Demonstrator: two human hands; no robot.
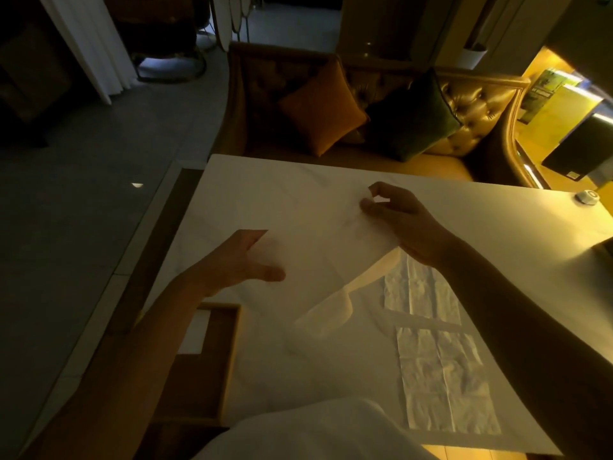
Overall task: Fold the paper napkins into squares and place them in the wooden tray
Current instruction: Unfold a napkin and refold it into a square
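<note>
I hold a thin white paper napkin opened out above the white table. My right hand pinches its upper right corner between thumb and forefinger. My left hand holds the left edge, thumb on top and fingers showing dimly through the sheet. The napkin's lower part droops toward the table. Two more crinkled napkins lie flat on the table, one under my right wrist and one nearer me. The wooden tray sits at the lower left with a white napkin in it, partly hidden by my left forearm.
A small round white object rests at the table's far right edge. Beyond the table stands a tufted sofa with an orange cushion and a dark green cushion. Grey floor lies to the left. The room is dim.
</note>
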